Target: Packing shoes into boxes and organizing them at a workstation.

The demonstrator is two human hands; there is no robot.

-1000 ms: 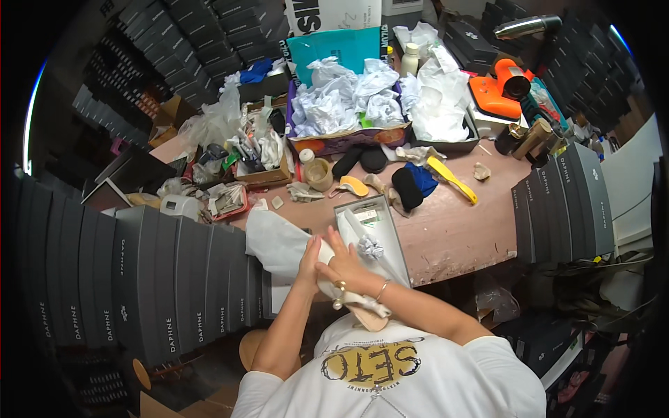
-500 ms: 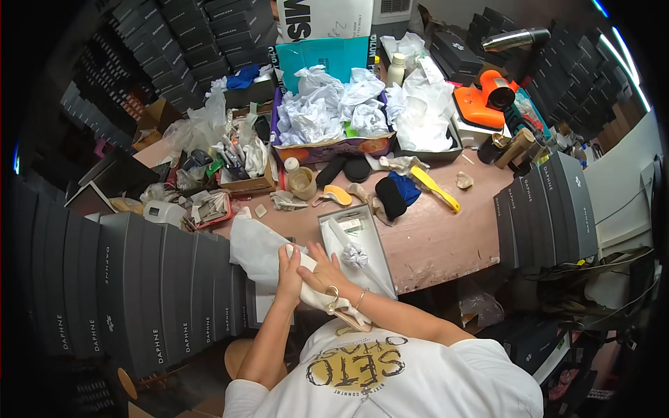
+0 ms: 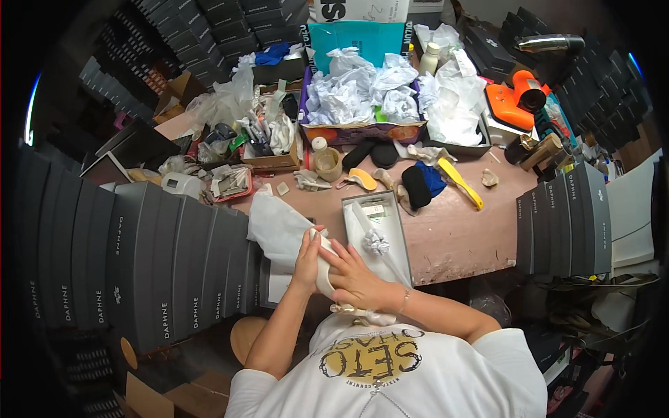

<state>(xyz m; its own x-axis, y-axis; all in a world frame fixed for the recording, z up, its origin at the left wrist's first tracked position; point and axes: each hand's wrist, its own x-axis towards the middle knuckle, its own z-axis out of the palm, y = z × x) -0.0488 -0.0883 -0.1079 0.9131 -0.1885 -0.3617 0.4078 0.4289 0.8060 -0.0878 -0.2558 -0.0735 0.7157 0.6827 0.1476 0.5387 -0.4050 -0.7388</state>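
Both hands are on this pale shoe [image 3: 324,275] at the desk [image 3: 460,237] edge: left hand [image 3: 306,261] gripping its side, right hand [image 3: 355,279] closed over the top. The open shoebox [image 3: 380,237] just beside it has tissue in it but no shoe yet, so boxing's still left.

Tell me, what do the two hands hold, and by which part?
Both hands, left hand and right hand, hold a pale shoe around its middle; exact fingers' grip cannot be told.

Crumpled tissue paper [image 3: 362,94] — matt (thin)
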